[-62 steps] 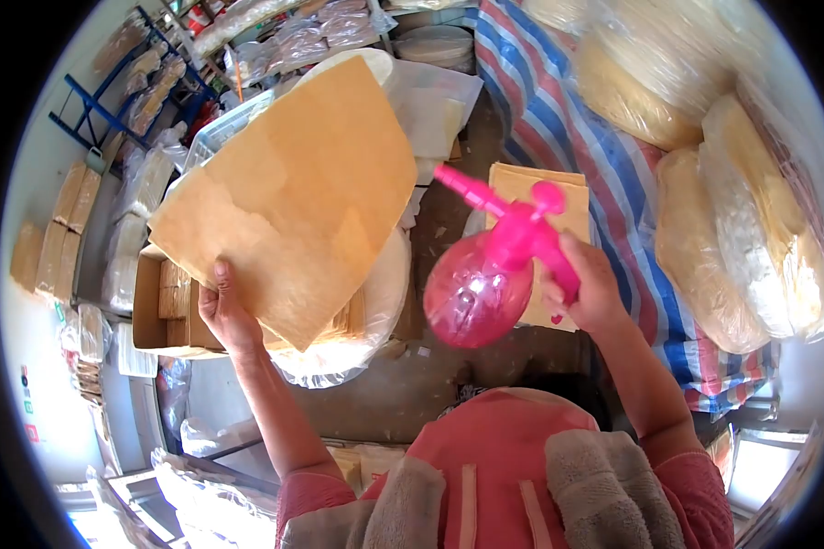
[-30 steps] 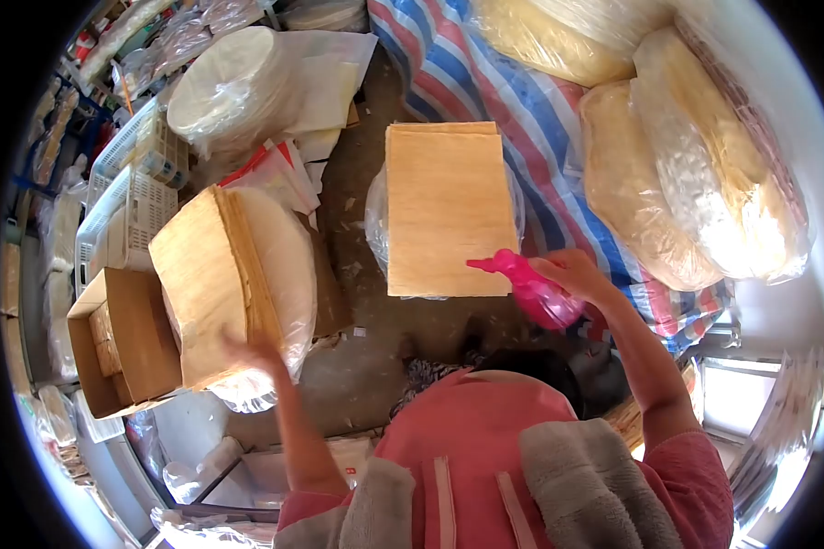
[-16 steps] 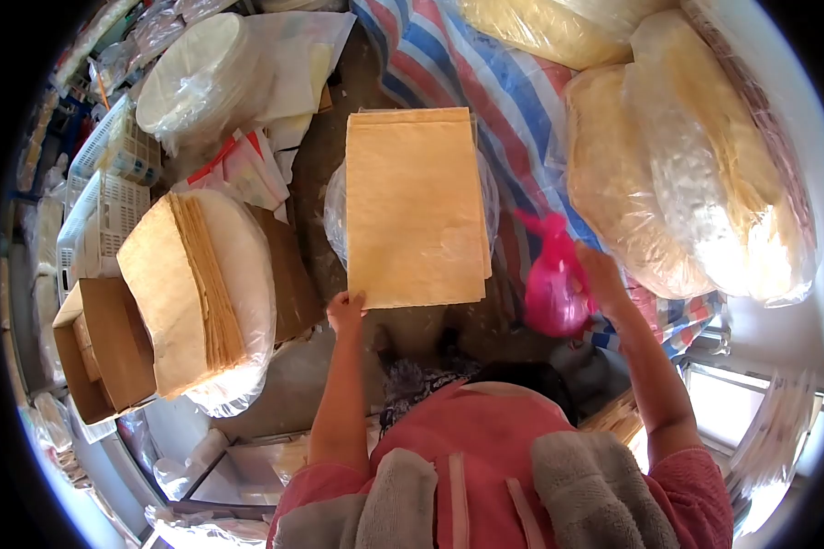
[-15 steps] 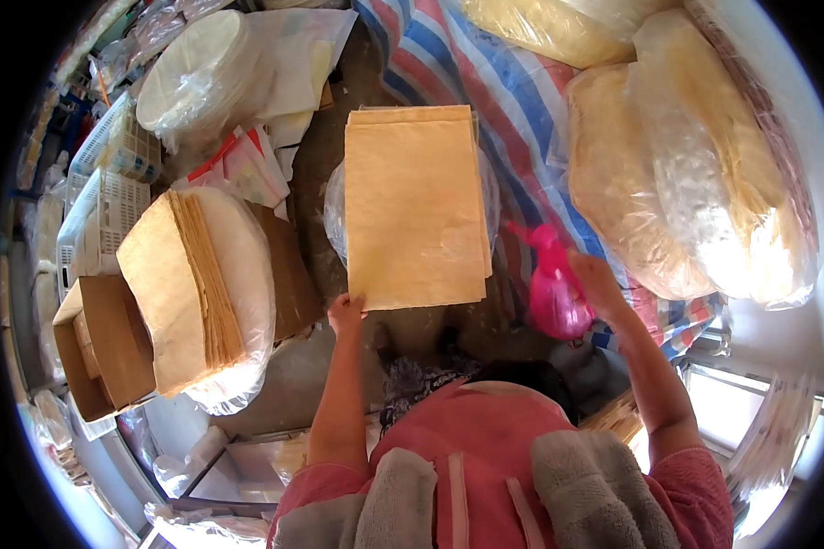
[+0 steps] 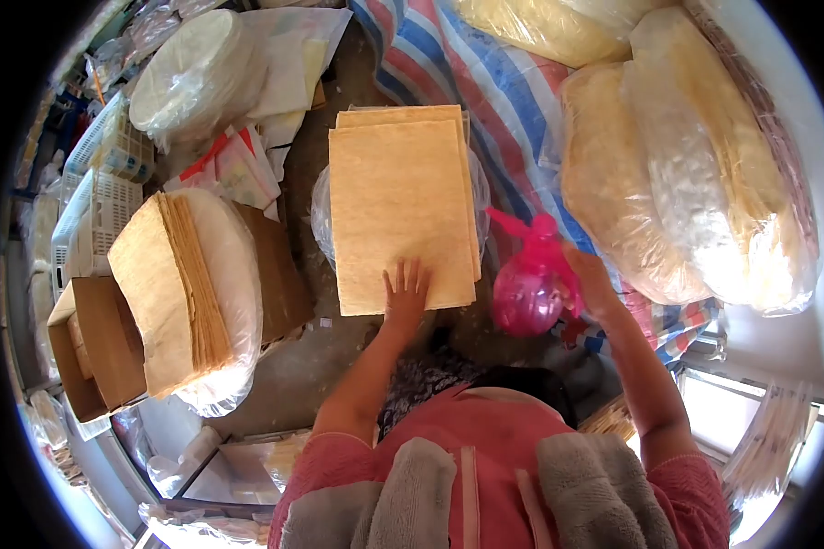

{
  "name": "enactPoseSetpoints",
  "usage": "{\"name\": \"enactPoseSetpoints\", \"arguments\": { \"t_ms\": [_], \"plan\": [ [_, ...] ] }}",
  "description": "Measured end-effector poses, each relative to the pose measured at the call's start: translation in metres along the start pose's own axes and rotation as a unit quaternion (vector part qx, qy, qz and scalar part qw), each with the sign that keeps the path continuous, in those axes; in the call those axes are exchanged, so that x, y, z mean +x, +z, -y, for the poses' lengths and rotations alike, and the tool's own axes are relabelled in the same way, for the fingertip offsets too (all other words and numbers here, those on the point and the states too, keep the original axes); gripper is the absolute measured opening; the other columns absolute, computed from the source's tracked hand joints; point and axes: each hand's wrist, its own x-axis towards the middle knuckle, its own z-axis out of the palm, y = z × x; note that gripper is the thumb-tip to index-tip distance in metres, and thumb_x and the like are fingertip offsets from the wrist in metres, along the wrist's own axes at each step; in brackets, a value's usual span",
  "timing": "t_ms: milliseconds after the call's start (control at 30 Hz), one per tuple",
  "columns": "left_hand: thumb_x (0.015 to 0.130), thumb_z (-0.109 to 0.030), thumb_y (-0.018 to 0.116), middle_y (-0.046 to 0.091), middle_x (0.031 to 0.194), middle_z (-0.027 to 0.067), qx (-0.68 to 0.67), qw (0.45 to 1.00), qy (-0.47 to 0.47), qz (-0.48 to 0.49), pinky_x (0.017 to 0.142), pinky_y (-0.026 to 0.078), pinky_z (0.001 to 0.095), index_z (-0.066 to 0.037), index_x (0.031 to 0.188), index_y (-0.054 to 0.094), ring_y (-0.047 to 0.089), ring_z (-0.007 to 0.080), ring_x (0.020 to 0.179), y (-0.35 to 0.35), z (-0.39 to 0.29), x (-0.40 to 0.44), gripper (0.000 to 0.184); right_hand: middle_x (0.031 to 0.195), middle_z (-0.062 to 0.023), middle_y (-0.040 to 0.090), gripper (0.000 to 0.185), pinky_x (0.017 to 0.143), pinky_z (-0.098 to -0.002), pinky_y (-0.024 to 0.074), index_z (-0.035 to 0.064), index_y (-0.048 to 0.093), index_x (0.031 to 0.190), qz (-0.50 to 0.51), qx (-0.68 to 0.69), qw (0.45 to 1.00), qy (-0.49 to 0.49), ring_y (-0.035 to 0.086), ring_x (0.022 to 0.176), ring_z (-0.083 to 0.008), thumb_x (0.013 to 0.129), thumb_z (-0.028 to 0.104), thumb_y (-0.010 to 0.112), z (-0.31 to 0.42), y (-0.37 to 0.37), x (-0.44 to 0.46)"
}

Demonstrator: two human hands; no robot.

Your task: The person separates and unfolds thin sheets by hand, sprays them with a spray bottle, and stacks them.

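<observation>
Tan, rectangular, paper-like sheets (image 5: 394, 201); pink, round-bellied plastic sprayer (image 5: 526, 300)

Lie stacked straight ahead; look light, flexible, tearable: best lifted by edges. Rests left hand (image 5: 406, 296) on them, fingers apart. Holds sprayer, just rightward, clamped in right hand (image 5: 591, 282); likely slippery if wet: best gripped by handle.

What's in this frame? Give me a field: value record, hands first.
left hand: fingers spread, on the near part of the top brown sheet
right hand: gripping the pink spray bottle by its handle
centre pile: top sheet slightly offset from the sheets beneath
spray bottle: beside the centre pile, not over it
left side: second stack of brown sheets, next to an open cardboard box
right side: striped sheeting, plastic-wrapped bundles
spray: none visible
</observation>
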Motion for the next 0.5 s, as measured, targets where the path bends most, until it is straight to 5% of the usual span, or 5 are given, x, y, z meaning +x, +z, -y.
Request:
{"name": "enactPoseSetpoints", "arguments": {
  "t_ms": [133, 233, 300, 367, 500],
  "plan": [
    [0.077, -0.005, 0.052, 0.034, 0.135, 0.0191, -0.037, 0.998, 0.057, -0.012, 0.097, 0.034, 0.0492, -0.005, 0.132, 0.032, 0.038, 0.0350, 0.121, -0.016, 0.024, -0.001, 0.058, 0.050, 0.0021, 0.046, 0.040, 0.035, -0.0203, 0.0286, 0.0077, 0.055, 0.066, -0.039, -0.052, 0.998, -0.022, 0.039, 0.038, -0.0060, 0.088, 0.041, 0.051, -0.012, -0.032, -0.023],
    [0.077, -0.001, 0.050, 0.053, 0.114, 0.0202, -0.233, 0.958, 0.057, -0.158, 0.082, 0.045, 0.0413, -0.002, 0.122, 0.043, 0.055, 0.0343, 0.098, -0.096, 0.058, 0.001, 0.045, 0.050, 0.0029, 0.046, 0.040, 0.038, -0.0207, 0.0296, 0.0077, 0.056, 0.062, -0.066, -0.146, 0.986, -0.045, 0.039, 0.041, -0.0039, 0.087, 0.038, 0.054, -0.010, -0.022, -0.041],
    [0.076, 0.002, 0.050, 0.059, 0.096, 0.0214, -0.224, 0.956, -0.014, -0.191, 0.069, 0.049, 0.0370, 0.000, 0.110, 0.052, 0.058, 0.0354, 0.081, -0.175, 0.074, -0.007, 0.034, 0.051, 0.0034, 0.045, 0.039, 0.039, -0.0211, 0.0302, 0.0074, 0.057, 0.062, -0.078, -0.191, 0.975, -0.084, 0.040, 0.043, -0.0028, 0.087, 0.037, 0.055, -0.008, -0.015, -0.049],
    [0.081, 0.001, 0.052, 0.063, 0.089, 0.0141, -0.181, 0.949, -0.111, -0.233, 0.060, 0.048, 0.0316, 0.000, 0.103, 0.057, 0.061, 0.0239, 0.074, -0.237, 0.092, -0.022, 0.022, 0.052, 0.0039, 0.046, 0.037, 0.041, -0.0215, 0.0309, 0.0058, 0.059, 0.065, -0.036, -0.177, 0.981, -0.078, 0.041, 0.047, -0.0025, 0.086, 0.035, 0.056, 0.005, -0.008, -0.062],
    [0.088, -0.006, 0.054, 0.061, 0.092, 0.0018, -0.501, 0.737, -0.150, -0.427, 0.068, 0.046, 0.0223, 0.003, 0.099, 0.059, 0.054, 0.0069, 0.082, -0.304, 0.126, -0.054, 0.016, 0.053, 0.0020, 0.047, 0.037, 0.041, -0.0206, 0.0315, 0.0035, 0.057, 0.065, 0.086, -0.128, 0.975, -0.158, 0.043, 0.045, -0.0046, 0.087, 0.034, 0.056, 0.040, 0.017, -0.089]
  ]
}}
